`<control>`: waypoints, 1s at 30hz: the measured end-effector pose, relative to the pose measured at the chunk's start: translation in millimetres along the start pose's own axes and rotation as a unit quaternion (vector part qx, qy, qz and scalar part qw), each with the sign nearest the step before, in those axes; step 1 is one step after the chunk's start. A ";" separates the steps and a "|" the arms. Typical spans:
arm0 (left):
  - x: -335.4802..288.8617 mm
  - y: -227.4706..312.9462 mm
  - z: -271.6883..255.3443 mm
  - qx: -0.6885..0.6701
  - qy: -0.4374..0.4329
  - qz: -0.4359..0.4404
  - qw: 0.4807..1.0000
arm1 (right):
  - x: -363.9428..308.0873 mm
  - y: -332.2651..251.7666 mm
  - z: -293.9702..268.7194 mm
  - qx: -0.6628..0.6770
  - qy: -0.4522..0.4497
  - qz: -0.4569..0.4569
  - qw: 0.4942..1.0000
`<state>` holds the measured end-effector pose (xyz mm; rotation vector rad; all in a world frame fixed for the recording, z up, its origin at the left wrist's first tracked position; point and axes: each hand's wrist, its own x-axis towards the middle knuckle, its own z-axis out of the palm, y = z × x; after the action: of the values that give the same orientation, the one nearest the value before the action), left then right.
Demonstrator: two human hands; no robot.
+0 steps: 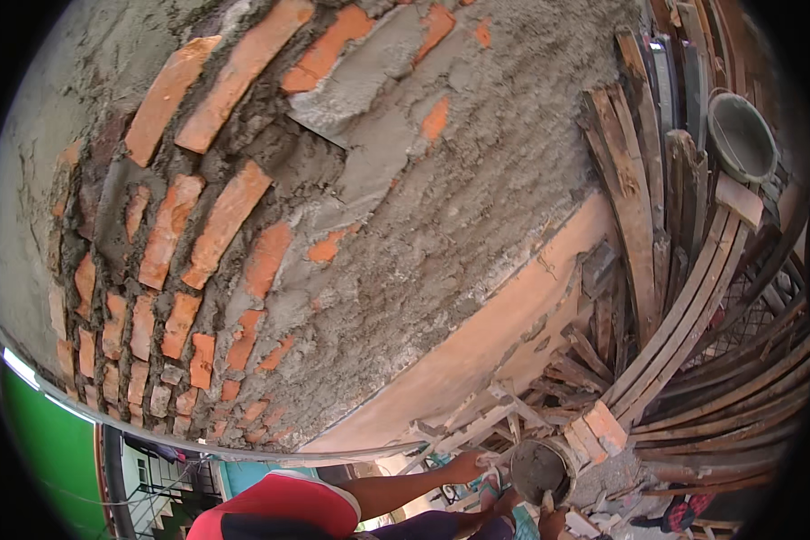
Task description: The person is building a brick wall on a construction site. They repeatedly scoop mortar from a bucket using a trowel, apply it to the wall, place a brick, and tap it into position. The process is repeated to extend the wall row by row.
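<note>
My left arm, in a red sleeve, stretches right along the bottom of the head view. My left hand [465,468] is beside a bucket [566,490] of grey mortar [538,468], its fingers curled; what they grip is too small to make out. At the near side of the bucket, my right hand [552,523] is closed round what looks like a trowel [547,500] handle, angled into the mortar. Above rises a brick wall [229,225], partly coated with rough wet mortar, with orange bricks showing through on the left.
Bricks [596,434] sit against the bucket's right side. Long wooden planks [684,315] and scrap timber crowd the right, where another round bucket [742,139] stands. A smooth orange-tan band [459,351] runs along the wall's lower edge. Stairs and a green surface [49,441] show lower left.
</note>
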<state>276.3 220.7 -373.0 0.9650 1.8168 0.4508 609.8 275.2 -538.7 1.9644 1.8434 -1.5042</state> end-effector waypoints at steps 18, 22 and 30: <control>-22.6 -14.6 -62.4 0.042 0.042 -0.122 0.991 | -7.6 5.6 7.6 -0.221 -0.094 -0.012 0.971; -4.9 -4.5 -17.8 0.007 -0.013 -0.145 0.989 | -82.7 -39.4 -42.5 -0.266 0.011 0.006 0.964; 35.5 -17.5 40.4 -0.035 -0.052 -0.076 0.995 | -55.1 -55.4 -4.2 -0.144 -0.040 0.140 0.979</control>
<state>298.2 233.0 -423.7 0.7814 1.7530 0.3602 579.0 253.3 -470.2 1.8971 1.5678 -1.1465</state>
